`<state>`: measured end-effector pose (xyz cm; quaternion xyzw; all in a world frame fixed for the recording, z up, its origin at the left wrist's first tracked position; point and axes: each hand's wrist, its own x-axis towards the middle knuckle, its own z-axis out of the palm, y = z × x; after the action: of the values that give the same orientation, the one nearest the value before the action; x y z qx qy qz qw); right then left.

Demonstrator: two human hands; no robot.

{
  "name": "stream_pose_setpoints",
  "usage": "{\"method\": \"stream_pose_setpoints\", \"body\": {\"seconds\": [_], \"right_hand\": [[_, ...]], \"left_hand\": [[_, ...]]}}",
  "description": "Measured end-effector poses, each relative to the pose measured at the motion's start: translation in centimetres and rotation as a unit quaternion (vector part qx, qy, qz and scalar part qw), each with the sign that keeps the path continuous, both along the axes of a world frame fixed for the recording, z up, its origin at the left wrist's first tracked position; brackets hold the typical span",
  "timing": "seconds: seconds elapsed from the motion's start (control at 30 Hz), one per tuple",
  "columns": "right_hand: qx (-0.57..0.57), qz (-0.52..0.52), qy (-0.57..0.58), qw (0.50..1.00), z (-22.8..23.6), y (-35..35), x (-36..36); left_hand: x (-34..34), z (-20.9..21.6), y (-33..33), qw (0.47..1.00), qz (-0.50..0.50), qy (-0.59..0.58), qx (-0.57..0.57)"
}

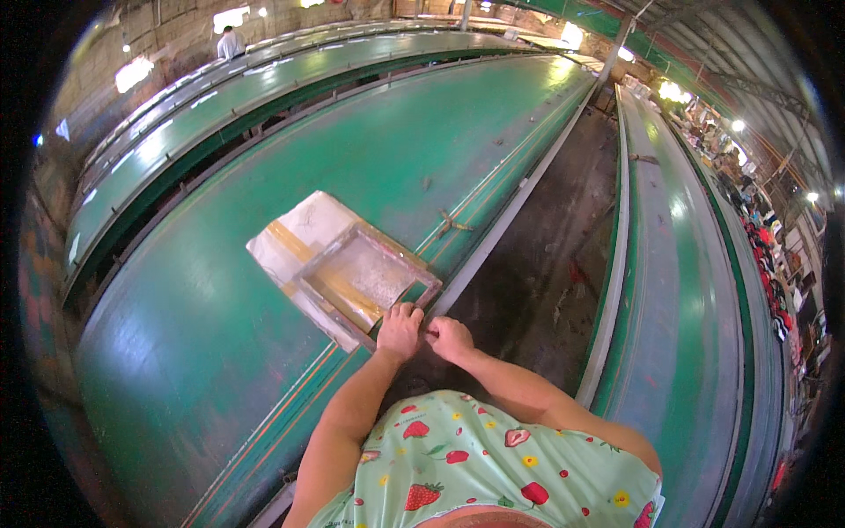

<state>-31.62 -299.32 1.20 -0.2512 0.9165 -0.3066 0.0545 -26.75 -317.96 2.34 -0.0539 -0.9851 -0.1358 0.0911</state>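
A wooden screen frame with a worn, pale rim lies on a whitish board crossed by brown tape. Both rest near the closest edge of the long green table. My left hand has its fingers curled over the frame's near corner. Right beside it, at the table edge, my right hand is closed, thumb and fingers pressed together. Whatever it pinches is too small or hidden to make out. The two hands almost touch.
A dark aisle floor runs between this table and another long table on the right. A small dark object lies on the table's rail beyond the frame. More green tables stretch behind, with a person far off. Piled cloth lines the far right.
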Motion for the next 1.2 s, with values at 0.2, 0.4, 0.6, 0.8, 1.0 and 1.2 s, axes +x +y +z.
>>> {"method": "stream_pose_setpoints", "body": {"seconds": [0.2,0.4,0.6,0.8,1.0,1.2], "right_hand": [[0.049,-0.016,0.066,0.996,-0.3,-0.4,1.1],[0.036,-0.032,0.079,0.996,-1.8,-0.8,1.8],[-0.014,0.01,-0.001,1.0,-2.7,-0.4,-0.1],[-0.05,0.127,-0.037,0.99,-0.9,1.7,-3.6],[-0.181,0.129,0.072,0.972,2.5,4.5,-14.7],[0.069,0.117,0.19,0.972,3.9,3.2,-30.4]], "left_hand": [[0.1,0.7,0.5,0.999,0.022,-0.02,0.018],[0.5,1.1,0.6,0.999,0.019,-0.026,0.003],[0.1,1.1,0.8,0.999,0.028,-0.021,-0.007],[0.0,1.1,1.1,0.999,0.019,0.005,0.038],[-0.2,2.2,1.5,0.998,0.03,-0.051,0.021],[0.0,2.9,2.6,0.997,0.054,-0.003,0.051]]}}
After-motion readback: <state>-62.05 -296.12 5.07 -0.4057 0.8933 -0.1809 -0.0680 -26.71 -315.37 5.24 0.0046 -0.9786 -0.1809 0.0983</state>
